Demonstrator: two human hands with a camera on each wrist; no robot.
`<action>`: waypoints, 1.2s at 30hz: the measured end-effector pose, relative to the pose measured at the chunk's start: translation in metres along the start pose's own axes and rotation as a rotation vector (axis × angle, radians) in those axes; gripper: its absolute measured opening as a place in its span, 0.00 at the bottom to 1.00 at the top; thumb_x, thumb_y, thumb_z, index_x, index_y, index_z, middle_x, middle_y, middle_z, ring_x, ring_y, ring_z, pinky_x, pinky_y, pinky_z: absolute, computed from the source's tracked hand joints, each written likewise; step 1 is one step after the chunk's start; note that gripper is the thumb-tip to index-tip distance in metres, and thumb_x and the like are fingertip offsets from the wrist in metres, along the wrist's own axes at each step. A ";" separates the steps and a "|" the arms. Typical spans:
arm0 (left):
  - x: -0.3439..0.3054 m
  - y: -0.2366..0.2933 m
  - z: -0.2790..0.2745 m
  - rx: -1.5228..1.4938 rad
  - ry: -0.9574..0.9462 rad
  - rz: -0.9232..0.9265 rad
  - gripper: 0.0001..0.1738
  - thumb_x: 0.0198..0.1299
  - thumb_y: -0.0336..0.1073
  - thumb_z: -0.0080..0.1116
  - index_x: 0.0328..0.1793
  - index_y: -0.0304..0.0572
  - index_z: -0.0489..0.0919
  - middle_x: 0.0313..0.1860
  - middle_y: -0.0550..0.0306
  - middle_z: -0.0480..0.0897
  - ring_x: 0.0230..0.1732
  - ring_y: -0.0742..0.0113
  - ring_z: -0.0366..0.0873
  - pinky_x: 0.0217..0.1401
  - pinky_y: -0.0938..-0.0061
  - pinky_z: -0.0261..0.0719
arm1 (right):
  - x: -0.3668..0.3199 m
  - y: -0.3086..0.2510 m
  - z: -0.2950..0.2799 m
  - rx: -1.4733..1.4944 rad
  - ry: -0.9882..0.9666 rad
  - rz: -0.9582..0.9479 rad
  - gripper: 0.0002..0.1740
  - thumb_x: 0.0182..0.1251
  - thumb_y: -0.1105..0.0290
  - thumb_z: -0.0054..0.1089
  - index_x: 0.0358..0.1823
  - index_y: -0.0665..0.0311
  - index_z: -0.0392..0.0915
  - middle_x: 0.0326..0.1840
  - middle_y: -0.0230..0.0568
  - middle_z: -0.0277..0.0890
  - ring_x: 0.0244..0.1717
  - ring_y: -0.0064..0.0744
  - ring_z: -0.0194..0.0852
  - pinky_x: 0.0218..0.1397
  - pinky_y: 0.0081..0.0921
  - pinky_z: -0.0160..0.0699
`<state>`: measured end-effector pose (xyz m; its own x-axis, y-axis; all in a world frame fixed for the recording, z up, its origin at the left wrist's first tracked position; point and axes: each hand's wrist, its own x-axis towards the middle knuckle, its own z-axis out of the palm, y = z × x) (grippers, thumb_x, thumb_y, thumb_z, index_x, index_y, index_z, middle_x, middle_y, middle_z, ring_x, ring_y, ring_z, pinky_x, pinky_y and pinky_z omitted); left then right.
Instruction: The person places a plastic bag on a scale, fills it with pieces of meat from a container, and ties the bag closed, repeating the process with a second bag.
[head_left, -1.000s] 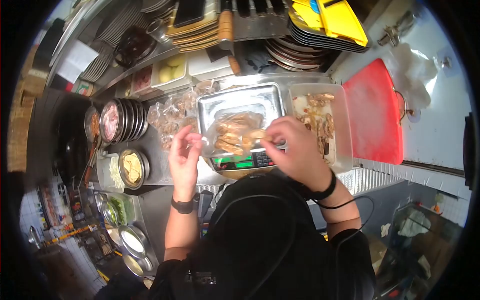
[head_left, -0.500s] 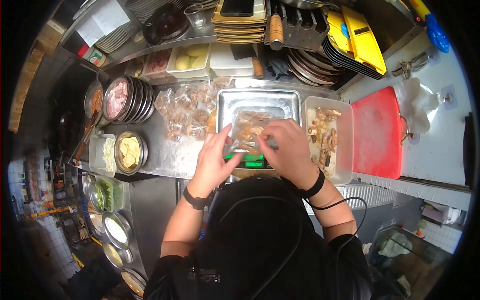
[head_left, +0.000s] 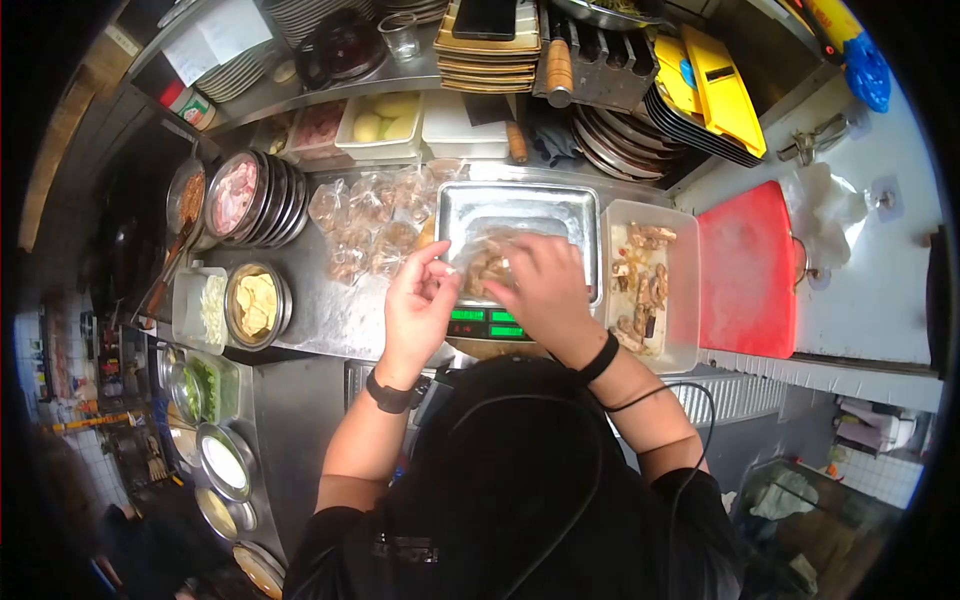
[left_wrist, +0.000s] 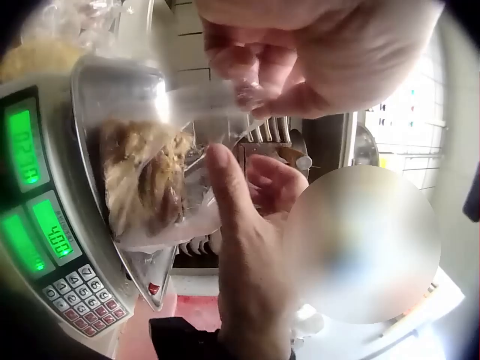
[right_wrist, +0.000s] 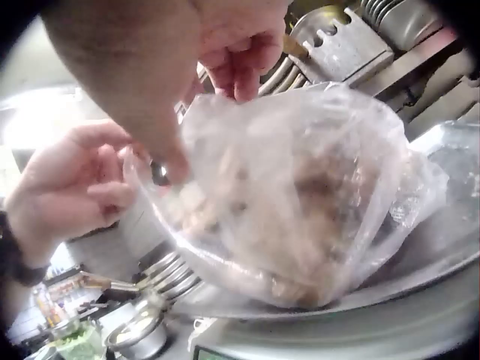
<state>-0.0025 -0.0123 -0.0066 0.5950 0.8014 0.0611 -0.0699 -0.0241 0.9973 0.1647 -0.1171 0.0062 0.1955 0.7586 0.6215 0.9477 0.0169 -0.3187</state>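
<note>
A clear plastic bag (head_left: 488, 275) with brown cooked meat pieces stands on the steel tray (head_left: 515, 200) of a digital scale (head_left: 487, 328) with lit green displays. My left hand (head_left: 420, 310) pinches the edge of the bag's mouth between thumb and fingers, as the left wrist view shows. On the other side my right hand (head_left: 545, 295) holds the bag near its mouth, its thumb along the plastic. In the right wrist view the bag (right_wrist: 300, 195) bulges, and the meat inside blurs through the film. The right hand hides part of the bag from above.
Right of the scale is a plastic tub (head_left: 675, 290) with more meat pieces, then a red board (head_left: 750, 270). Several filled bags (head_left: 370, 220) lie to the left, beside stacked steel bowls (head_left: 275, 200). Plates and a wooden-handled knife (head_left: 560, 75) sit on the shelf behind.
The head view has shifted. My left hand has come closer to the bag and now pinches its edge. The right hand has moved over the bag, which sits more upright on the tray.
</note>
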 end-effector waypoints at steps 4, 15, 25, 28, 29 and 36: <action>-0.003 -0.001 -0.002 0.007 -0.055 -0.040 0.23 0.66 0.19 0.59 0.68 0.34 0.75 0.39 0.66 0.79 0.34 0.85 0.74 0.39 0.88 0.73 | -0.013 -0.003 -0.027 -0.199 -0.140 0.214 0.27 0.54 0.59 0.77 0.52 0.65 0.79 0.38 0.40 0.77 0.38 0.41 0.74 0.45 0.38 0.72; 0.002 0.017 0.017 -0.193 -0.254 -0.145 0.29 0.68 0.18 0.55 0.75 0.36 0.66 0.46 0.56 0.84 0.39 0.75 0.83 0.45 0.81 0.81 | -0.025 0.011 -0.033 0.987 -0.200 0.897 0.18 0.67 0.80 0.54 0.58 0.64 0.74 0.32 0.32 0.76 0.38 0.24 0.77 0.47 0.24 0.76; 0.002 0.030 0.024 -0.163 -0.350 -0.189 0.33 0.69 0.19 0.55 0.79 0.41 0.62 0.55 0.55 0.84 0.42 0.77 0.82 0.41 0.85 0.76 | -0.020 0.019 -0.069 1.673 -0.329 0.945 0.40 0.62 0.85 0.44 0.79 0.61 0.59 0.64 0.46 0.77 0.51 0.26 0.72 0.55 0.21 0.71; 0.002 0.026 0.032 -0.170 -0.445 -0.113 0.35 0.69 0.19 0.55 0.80 0.41 0.60 0.59 0.56 0.82 0.45 0.79 0.80 0.42 0.86 0.75 | -0.019 0.014 -0.061 1.530 -0.368 0.800 0.48 0.57 0.85 0.43 0.84 0.59 0.51 0.80 0.49 0.62 0.51 0.24 0.70 0.47 0.17 0.70; 0.002 0.025 0.035 -0.163 -0.436 -0.112 0.35 0.69 0.19 0.55 0.80 0.41 0.60 0.59 0.56 0.82 0.45 0.79 0.80 0.42 0.86 0.75 | -0.020 0.013 -0.057 1.538 -0.375 0.793 0.48 0.57 0.85 0.43 0.84 0.59 0.51 0.80 0.49 0.62 0.51 0.24 0.70 0.47 0.17 0.70; 0.000 0.039 0.033 -0.286 -0.591 -0.268 0.37 0.69 0.20 0.56 0.82 0.41 0.58 0.63 0.55 0.76 0.56 0.71 0.79 0.45 0.78 0.81 | -0.030 0.027 -0.042 1.536 -0.407 0.713 0.47 0.64 0.88 0.43 0.86 0.57 0.47 0.80 0.45 0.59 0.64 0.26 0.70 0.61 0.21 0.72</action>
<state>0.0213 -0.0325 0.0332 0.9502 0.2978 -0.0917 -0.0197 0.3512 0.9361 0.1945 -0.1667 0.0086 0.1336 0.9893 -0.0593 -0.4175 0.0020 -0.9087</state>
